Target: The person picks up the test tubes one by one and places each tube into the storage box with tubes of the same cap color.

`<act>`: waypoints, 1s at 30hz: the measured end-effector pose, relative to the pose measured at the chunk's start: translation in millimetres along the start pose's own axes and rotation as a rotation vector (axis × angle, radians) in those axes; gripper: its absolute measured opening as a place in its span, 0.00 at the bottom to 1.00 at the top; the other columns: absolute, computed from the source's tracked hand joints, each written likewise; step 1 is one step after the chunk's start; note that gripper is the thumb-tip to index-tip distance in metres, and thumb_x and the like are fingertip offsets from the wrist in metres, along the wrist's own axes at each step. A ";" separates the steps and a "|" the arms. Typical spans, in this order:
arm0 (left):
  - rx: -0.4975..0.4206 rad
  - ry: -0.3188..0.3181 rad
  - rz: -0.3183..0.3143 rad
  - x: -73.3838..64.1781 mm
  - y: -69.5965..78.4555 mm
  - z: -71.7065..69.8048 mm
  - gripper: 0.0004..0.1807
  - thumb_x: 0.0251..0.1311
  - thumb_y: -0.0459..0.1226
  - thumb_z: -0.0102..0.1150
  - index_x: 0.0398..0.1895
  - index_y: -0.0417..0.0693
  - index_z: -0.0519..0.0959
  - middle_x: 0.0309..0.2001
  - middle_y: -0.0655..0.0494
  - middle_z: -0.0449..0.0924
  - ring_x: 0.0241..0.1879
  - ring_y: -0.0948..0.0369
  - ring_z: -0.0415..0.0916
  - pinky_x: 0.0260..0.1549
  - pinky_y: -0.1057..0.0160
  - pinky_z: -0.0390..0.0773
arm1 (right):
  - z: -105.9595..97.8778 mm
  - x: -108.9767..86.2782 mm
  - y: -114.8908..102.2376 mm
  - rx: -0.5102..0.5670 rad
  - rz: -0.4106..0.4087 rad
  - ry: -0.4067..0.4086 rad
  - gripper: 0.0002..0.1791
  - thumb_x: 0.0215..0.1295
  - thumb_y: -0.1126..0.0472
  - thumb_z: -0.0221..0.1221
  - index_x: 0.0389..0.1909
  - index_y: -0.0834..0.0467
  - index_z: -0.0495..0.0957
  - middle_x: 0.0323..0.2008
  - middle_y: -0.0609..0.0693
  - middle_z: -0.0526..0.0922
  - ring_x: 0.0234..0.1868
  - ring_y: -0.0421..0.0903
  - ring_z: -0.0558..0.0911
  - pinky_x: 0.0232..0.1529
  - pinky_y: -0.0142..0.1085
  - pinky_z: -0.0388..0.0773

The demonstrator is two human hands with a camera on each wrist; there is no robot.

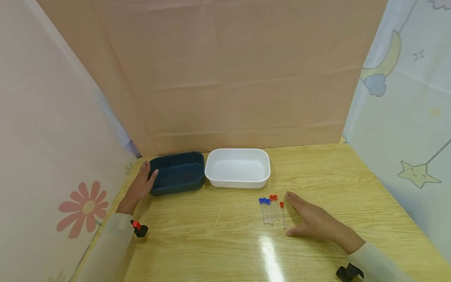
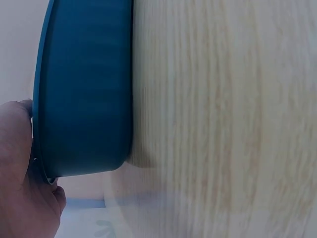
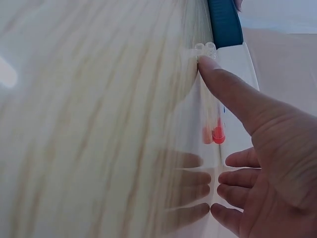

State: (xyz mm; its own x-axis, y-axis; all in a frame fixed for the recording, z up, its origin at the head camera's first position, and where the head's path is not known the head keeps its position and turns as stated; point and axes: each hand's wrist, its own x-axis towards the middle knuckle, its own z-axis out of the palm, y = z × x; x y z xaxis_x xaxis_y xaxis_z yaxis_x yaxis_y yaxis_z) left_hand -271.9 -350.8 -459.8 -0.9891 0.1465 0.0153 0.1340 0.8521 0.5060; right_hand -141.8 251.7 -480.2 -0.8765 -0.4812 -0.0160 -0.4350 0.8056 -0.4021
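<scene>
Six capped test tubes (image 1: pixel 269 212) on the counter (image 1: pixel 193 243), right hand (image 1: pixel 313 223) alongside, fingers spread, left hand (image 1: pixel 139 186) pinching the dark tray (image 1: pixel 177 190), and one sideways thumb nudge could send tubes rolling!

A yellowish wood-grain counter (image 1: pixel 183 250) spreads across the scene, with a bright streak of glare (image 1: pixel 269 258) on its near part. A creased tan sheet (image 1: pixel 225 78) hangs at the far side. On the left, a pale cloth (image 1: pixel 53 98) bears a pink flower (image 1: pixel 83 209). On the right, a whitish curtain (image 1: pixel 398 129) shows a yellow crescent moon (image 1: pixel 394 51), a blue-grey cloud (image 1: pixel 375 85) and, nearer, a smiling star (image 1: pixel 418 174).
</scene>
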 end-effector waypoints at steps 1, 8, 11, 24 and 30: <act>0.002 -0.003 0.000 0.7 -1.3 0.6 0.42 0.82 0.54 0.31 0.79 0.30 0.33 0.79 0.37 0.18 0.77 0.36 0.22 0.70 0.29 0.37 | 0.2 0.0 0.6 0.000 -0.001 -0.002 0.64 0.51 0.31 0.71 0.78 0.66 0.55 0.78 0.64 0.54 0.74 0.64 0.64 0.64 0.58 0.70; 0.023 -0.006 -0.016 2.8 -8.3 6.7 0.44 0.81 0.55 0.31 0.79 0.31 0.31 0.79 0.37 0.16 0.77 0.35 0.24 0.70 0.30 0.38 | 1.5 1.0 3.9 -0.013 -0.005 -0.001 0.63 0.53 0.32 0.70 0.78 0.66 0.55 0.78 0.64 0.54 0.73 0.64 0.65 0.64 0.58 0.71; 0.052 -0.018 -0.017 2.9 -8.1 6.1 0.45 0.81 0.56 0.30 0.78 0.31 0.30 0.78 0.38 0.16 0.77 0.36 0.23 0.70 0.30 0.38 | 1.6 1.8 4.5 -0.017 -0.008 0.000 0.63 0.53 0.32 0.70 0.78 0.66 0.55 0.78 0.64 0.55 0.73 0.64 0.65 0.63 0.58 0.71; 0.145 -0.047 0.026 8.5 -9.2 1.7 0.48 0.79 0.60 0.26 0.78 0.27 0.31 0.78 0.33 0.20 0.77 0.36 0.20 0.71 0.32 0.36 | 1.7 3.9 5.6 0.002 -0.029 0.006 0.60 0.54 0.32 0.70 0.78 0.63 0.57 0.78 0.63 0.55 0.71 0.63 0.68 0.60 0.57 0.75; 0.089 -0.037 0.025 8.9 -12.2 1.1 0.44 0.81 0.57 0.28 0.78 0.30 0.32 0.79 0.34 0.20 0.77 0.37 0.21 0.70 0.31 0.35 | 2.3 4.4 6.6 0.007 -0.033 0.007 0.60 0.54 0.31 0.69 0.78 0.62 0.58 0.78 0.63 0.55 0.70 0.63 0.70 0.58 0.57 0.76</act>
State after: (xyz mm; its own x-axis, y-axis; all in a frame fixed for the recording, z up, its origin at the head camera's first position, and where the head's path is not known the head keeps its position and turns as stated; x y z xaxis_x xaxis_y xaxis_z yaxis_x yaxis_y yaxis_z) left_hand -282.2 -359.4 -466.8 -0.9827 0.1849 -0.0057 0.1648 0.8890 0.4271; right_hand -148.1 254.1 -485.0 -0.8630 -0.5052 0.0041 -0.4626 0.7869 -0.4084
